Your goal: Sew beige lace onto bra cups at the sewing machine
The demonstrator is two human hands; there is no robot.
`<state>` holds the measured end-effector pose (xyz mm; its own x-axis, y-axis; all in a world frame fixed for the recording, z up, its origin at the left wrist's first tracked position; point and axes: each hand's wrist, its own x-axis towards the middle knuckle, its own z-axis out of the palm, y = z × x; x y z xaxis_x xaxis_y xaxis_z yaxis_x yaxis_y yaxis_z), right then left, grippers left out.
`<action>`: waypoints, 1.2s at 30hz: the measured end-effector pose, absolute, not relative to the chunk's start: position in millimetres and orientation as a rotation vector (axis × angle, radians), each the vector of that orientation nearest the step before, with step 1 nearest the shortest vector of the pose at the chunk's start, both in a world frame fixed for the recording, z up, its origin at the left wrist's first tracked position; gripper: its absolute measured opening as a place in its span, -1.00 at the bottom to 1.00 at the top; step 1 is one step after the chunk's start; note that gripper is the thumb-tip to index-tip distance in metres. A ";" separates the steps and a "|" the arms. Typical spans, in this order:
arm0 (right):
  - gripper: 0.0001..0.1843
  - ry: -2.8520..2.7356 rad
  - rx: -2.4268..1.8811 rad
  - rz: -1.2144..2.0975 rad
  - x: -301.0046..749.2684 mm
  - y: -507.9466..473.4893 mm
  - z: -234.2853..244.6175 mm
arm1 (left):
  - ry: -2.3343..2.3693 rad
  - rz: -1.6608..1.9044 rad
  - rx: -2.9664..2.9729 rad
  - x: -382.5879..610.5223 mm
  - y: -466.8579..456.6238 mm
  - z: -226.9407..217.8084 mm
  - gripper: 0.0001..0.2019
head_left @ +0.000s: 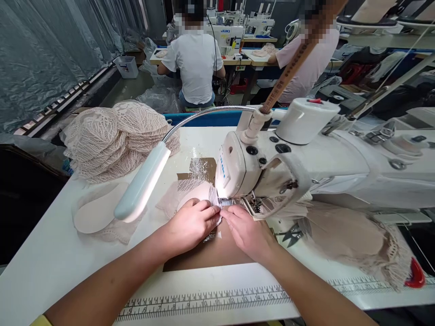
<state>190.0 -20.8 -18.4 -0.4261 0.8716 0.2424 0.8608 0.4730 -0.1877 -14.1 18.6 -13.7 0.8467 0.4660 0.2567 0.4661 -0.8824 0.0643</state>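
Observation:
A pale beige lace piece with a smooth oval pad (190, 194) lies under the head of the white sewing machine (234, 158). Its edge runs to the presser foot. My left hand (194, 225) rests on the front edge of the lace piece, fingers closed and pinching it just left of the needle area. Fingertips of my right hand (247, 228) meet it from the other side, pressed together on the same edge. Both hands lie over a brown sheet (204, 259) on the table. The needle itself is hidden by the machine head and my fingers.
A lamp (142, 183) on a bendy metal neck leans over the left side. Stacked lace pieces (98, 142) stand at the back left, with a padded piece (97, 215) nearer. Black scissors (292, 234) and more lace (350, 233) lie right. Two people sit beyond.

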 end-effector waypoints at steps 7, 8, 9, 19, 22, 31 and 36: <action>-0.62 -2.459 -1.493 -0.040 190.5 -18.5 -19.7 | -0.783 -0.464 -2.956 -14.9 17.0 -12.9 -0.76; -0.63 -2.453 -1.515 -0.048 189.7 -18.0 -19.6 | -0.813 -0.463 -2.980 -15.0 17.3 -11.0 -0.75; -0.63 -2.445 -1.536 -0.056 188.9 -17.7 -19.5 | -0.839 -0.459 -3.005 -15.1 17.8 -9.2 -0.73; -0.60 -2.447 -1.384 0.012 193.3 -24.1 -15.4 | -0.922 -0.365 -3.134 -19.6 20.8 -2.6 -0.66; -0.64 -2.411 -1.368 0.056 194.7 -24.2 -15.5 | -0.909 -0.321 -3.160 -20.0 19.1 1.5 -0.68; -0.59 -2.436 -1.422 -0.059 190.2 -21.9 -13.4 | -0.856 -0.283 -3.128 -16.9 14.8 11.0 -0.72; -0.54 -2.496 -1.443 -0.080 189.3 -23.9 -9.6 | -0.859 -0.280 -3.113 -17.9 16.3 5.8 -0.73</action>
